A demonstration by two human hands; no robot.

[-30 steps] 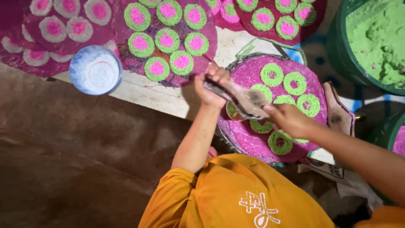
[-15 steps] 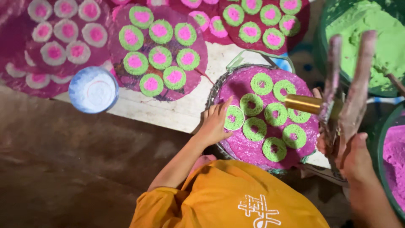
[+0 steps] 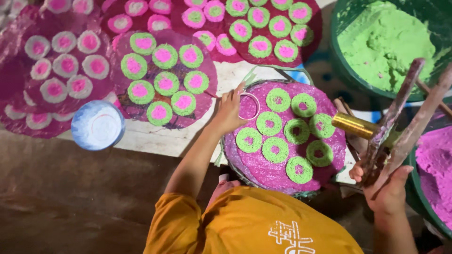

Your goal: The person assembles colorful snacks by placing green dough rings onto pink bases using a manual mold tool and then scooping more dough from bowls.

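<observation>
Head view shows me the round tray [image 3: 325, 186] as anchor: my left hand [image 3: 230, 112] pinches a thin pink ring mould [image 3: 248, 106] at its upper-left rim. My right hand [image 3: 386, 188], off its right edge, grips a two-pronged wooden tool [image 3: 405, 117], prongs pointing up and away.

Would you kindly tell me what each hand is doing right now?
Left hand: closed on a thin pink ring at the round tray's rim.
Right hand: closed on a pink-stained wooden press tool.
</observation>
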